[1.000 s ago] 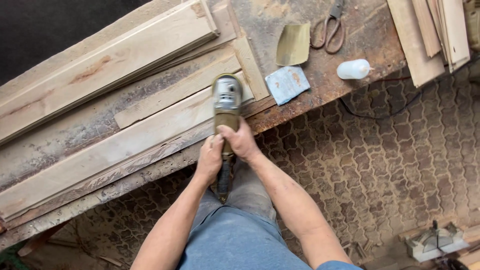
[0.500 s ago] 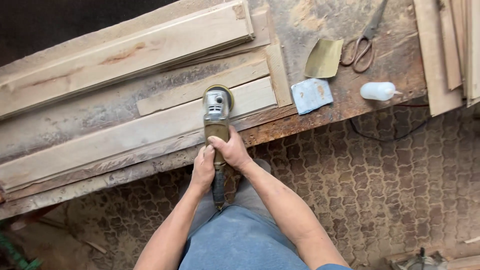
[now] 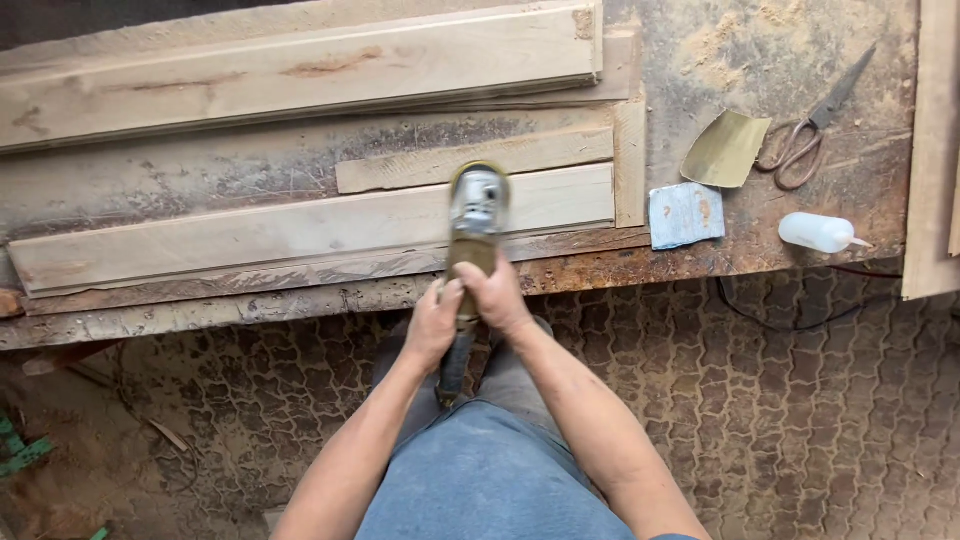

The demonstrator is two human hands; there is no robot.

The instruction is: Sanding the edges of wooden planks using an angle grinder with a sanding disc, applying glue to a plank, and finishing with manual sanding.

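Both hands are clamped on the grey-and-olive handheld angle grinder (image 3: 476,225): the left hand (image 3: 433,325) nearer on its dark handle, the right hand (image 3: 496,293) farther up the body. Its disc rests on the long pale wooden plank (image 3: 300,232) at the bench's near edge. The grip looks firm, but a tilt could gouge the wood, and the tool's tail sits close to the person's legs. One pair of scissors (image 3: 812,125), one white squeeze bottle (image 3: 817,232) and two sandpaper pieces, olive (image 3: 725,150) and blue (image 3: 686,214), lie to the right.

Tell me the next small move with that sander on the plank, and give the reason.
Probably slide the sander leftward along the long pale plank. Both hands, the left hand and right hand, grip its handle, and its head sits near the plank's right end, so most of the plank's length lies to the left of it.
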